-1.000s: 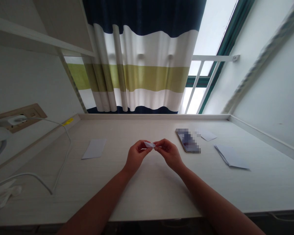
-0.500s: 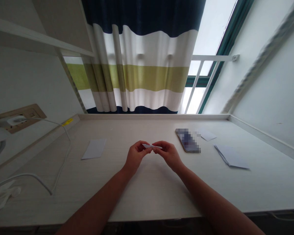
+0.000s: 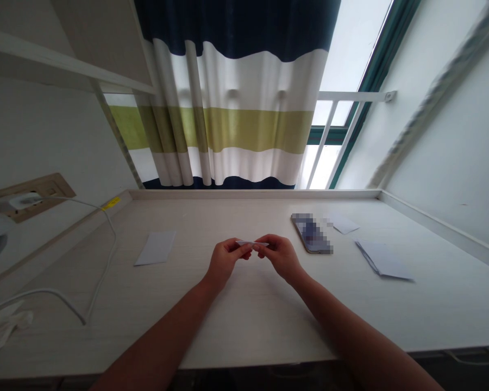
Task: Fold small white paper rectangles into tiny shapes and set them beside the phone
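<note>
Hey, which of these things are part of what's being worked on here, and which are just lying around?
Being worked on:
the folded white paper, pinched between the left hand and right hand
probably the white paper sheet and the folded white sheets

Just lying about:
the phone
the white cable
the white tissue
</note>
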The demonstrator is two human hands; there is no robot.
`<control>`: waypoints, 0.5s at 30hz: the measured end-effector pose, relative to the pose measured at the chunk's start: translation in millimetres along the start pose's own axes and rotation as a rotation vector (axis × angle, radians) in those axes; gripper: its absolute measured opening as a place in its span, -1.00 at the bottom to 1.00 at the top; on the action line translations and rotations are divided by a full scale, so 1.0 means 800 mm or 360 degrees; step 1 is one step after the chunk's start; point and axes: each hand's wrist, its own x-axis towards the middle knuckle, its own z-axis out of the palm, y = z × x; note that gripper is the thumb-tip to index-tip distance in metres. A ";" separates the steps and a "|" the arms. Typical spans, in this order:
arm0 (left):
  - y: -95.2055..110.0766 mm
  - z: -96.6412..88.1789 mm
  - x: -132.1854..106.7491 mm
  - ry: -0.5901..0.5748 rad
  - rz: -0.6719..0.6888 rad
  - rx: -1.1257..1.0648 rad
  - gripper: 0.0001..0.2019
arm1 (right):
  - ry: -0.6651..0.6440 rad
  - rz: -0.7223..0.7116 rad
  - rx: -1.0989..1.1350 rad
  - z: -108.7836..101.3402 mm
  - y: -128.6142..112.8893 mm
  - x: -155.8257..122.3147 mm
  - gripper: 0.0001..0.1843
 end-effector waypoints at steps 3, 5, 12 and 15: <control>-0.001 0.000 0.000 -0.0029 -0.0051 -0.0081 -0.85 | -0.0020 -0.0034 -0.0018 -0.001 -0.001 0.000 -0.86; -0.002 -0.001 0.000 -0.0034 -0.0097 -0.0134 -0.85 | -0.0036 -0.0054 -0.0005 -0.001 0.000 0.000 -0.86; -0.003 0.000 0.001 0.0035 -0.0098 0.0009 -0.82 | -0.0009 -0.0033 -0.0050 0.000 0.006 0.000 -0.86; -0.005 0.000 0.001 0.0000 -0.0037 0.0120 -0.81 | 0.0026 -0.0082 -0.0151 0.001 0.010 0.000 -0.86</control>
